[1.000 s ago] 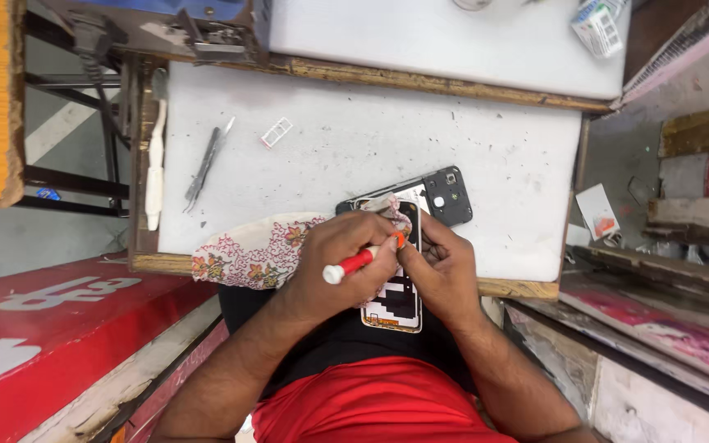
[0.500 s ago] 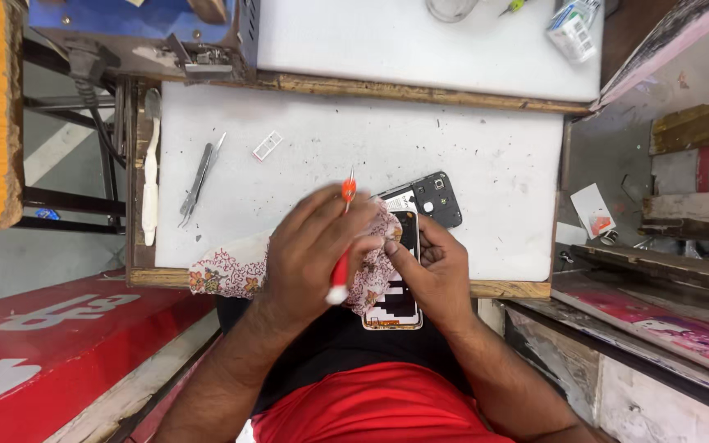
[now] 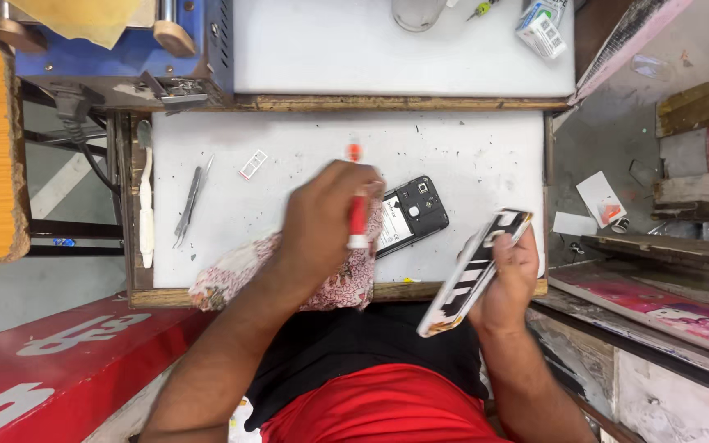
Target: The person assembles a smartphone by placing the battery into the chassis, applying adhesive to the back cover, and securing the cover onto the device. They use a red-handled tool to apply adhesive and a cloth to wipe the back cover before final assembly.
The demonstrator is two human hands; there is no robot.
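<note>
My left hand (image 3: 322, 221) grips a red and white screwdriver (image 3: 357, 201), its shaft pointing away from me over the white worktable (image 3: 469, 139). Under that hand lies a flowered cloth (image 3: 240, 275). My right hand (image 3: 506, 283) holds an opened phone (image 3: 473, 271) tilted on edge, lifted off the table near its right front corner. A black phone back cover (image 3: 416, 212) with a camera cut-out lies flat between my two hands.
Metal tweezers (image 3: 190, 201) and a small white tray part (image 3: 253, 164) lie at the table's left. A white toothbrush (image 3: 146, 197) rests along the left edge. A blue machine (image 3: 125, 49) stands at back left, a small box (image 3: 543, 29) at back right.
My right hand has lifted the phone off the table and swung it to the right. My left hand has moved left and back with the screwdriver, uncovering the black back cover.
</note>
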